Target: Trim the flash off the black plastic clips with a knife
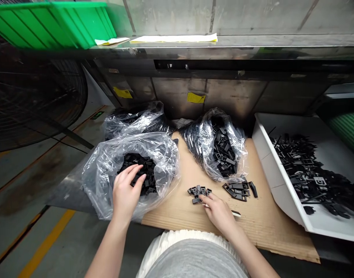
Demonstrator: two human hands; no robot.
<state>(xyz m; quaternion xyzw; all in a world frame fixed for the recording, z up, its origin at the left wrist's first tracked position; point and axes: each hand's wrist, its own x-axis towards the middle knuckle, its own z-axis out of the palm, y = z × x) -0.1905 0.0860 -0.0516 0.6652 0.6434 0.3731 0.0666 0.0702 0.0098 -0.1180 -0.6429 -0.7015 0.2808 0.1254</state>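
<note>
Left hand (126, 191) open on light, stiff black plastic buckles (140, 172) in a clear bag (103, 181); right hand (219, 213) curled, hold unclear.

The bare left hand (127, 192) reached forward, palm down, its fingers (135, 174) loosely spread and gently curved. The bare right hand (219, 213) sat lower and farther right, turned inward, its fingertips (205, 199) bunched and pointing left; whether they pinched anything could not be told. The left forearm (106, 249) and right forearm (251, 255) rose from the bottom of the view, angling toward each other, both bare.
</note>
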